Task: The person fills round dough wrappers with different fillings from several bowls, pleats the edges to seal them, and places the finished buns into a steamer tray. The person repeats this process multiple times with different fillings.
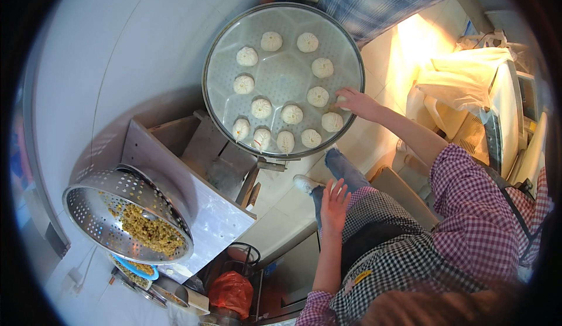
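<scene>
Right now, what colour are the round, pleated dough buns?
The buns are off-white, clearest in the head view.

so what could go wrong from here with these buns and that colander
The right hand is at a bun close to the rim of the round tray; a slip might dent it or nudge its neighbour. The near-edge buns sit close together and could stick. The colander looks tilted, so a bump might spill its chopped food.

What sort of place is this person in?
Probably a kitchen, maybe a small shop's: a big round tray holds many pleated white buns, and a metal colander holds chopped yellowish food.
</scene>
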{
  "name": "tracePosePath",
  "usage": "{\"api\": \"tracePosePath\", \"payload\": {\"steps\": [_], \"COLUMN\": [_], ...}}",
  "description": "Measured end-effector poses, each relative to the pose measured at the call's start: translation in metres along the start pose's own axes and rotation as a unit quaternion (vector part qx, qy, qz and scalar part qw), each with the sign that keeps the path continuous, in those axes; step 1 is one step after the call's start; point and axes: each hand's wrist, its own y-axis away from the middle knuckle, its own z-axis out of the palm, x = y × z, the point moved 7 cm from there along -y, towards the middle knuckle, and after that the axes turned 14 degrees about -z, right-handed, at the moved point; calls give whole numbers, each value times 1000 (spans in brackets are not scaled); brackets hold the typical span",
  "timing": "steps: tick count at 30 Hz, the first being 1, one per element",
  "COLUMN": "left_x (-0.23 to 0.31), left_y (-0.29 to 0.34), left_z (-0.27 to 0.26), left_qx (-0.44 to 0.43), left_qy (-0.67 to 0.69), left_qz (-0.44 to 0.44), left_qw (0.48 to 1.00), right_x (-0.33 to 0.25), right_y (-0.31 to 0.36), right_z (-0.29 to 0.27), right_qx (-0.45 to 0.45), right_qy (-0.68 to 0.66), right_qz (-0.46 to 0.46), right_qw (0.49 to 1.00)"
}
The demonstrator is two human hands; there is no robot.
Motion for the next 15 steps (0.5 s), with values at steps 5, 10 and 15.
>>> {"api": "tracePosePath", "payload": {"steps": [5, 10, 15], "left_x": [-3, -7, -9], "left_y": [-3, -5, -6], "left_z": [3, 9, 8], "left_qx": [8, -9, 6], "left_qy": [-9, -23, -12], "left_qz": [-2, -5, -5], "left_qw": [1000, 1000, 1000], "right_x": [10, 5, -38], "right_y": [8, 1, -8], "right_z": [2, 2, -19], "right_qx": [41, -1, 112], "right_qy": [-56, -27, 25], "right_qz": [89, 104, -12], "right_qw": [994, 994, 993]}}
